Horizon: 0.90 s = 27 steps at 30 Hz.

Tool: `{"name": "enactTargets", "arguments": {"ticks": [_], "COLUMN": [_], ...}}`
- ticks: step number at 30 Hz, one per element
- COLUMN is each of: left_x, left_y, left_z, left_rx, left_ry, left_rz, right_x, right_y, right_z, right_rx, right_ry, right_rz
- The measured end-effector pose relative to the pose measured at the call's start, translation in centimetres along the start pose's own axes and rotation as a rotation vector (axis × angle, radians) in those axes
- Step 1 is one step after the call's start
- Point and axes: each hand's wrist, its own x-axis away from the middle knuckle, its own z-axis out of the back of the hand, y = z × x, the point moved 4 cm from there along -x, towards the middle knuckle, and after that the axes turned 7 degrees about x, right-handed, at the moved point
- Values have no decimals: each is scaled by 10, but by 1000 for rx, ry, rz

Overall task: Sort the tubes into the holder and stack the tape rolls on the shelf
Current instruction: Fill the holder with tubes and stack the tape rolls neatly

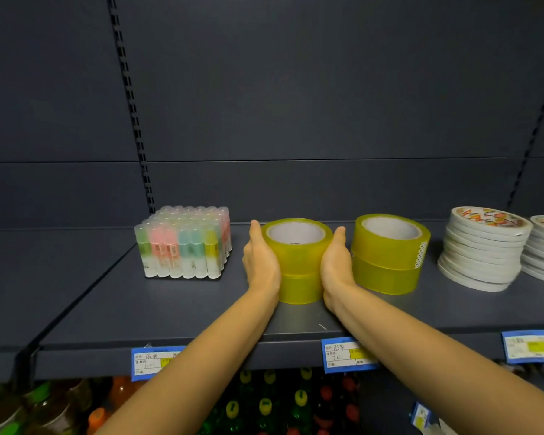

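Nearby, blue-and-yellow paper price labels (153, 361) line the front edge of the dark grey metal shelf (170, 309). The left grip (261, 262) and right grip (336, 262), fingers straight, press opposite sides of a stack of 2 translucent yellow tape rolls (297, 262) standing on it. At 3 o'clock stands another 2-roll yellow stack (387, 259); at 9 o'clock, a block of upright pastel-capped plastic tubes (186, 246).

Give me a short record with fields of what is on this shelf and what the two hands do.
left hand: presses the left side of the left tape stack
right hand: presses its right side
left tape stack: two yellow rolls
right tape stack: two yellow rolls
tubes: one tight block, left of hands
white rolls: flat piles, far right
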Motion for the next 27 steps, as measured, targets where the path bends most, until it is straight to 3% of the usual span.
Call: {"name": "enactTargets", "arguments": {"ticks": [5,7,11,14,17,20,23,27], "left_x": [8,17,49,55,25,-17,-46,-59], "left_y": [8,19,71,119,142,136,116,94], "left_z": [3,7,34,67,105,142,158,153], "left_rx": [-112,-166,-289,-304,-309,-241,-179,-138], "left_ry": [-65,-141,-210,-105,91,162,71,-184], "left_rz": [23,9,-355,-642,-683,-488,-231,-80], "right_x": [4,9,45,81,98,93,81,74], "right_y": [-3,-9,-40,-62,-67,-55,-30,-6], "right_z": [1,3,14,4,-33,-75,-116,-151], "right_rx": [60,68,101,72,170,245,222,86], "right_ry": [-122,-181,-134,-275,-472,-517,-516,-478], "right_rz": [41,148,647,899,839,640,385,193]}}
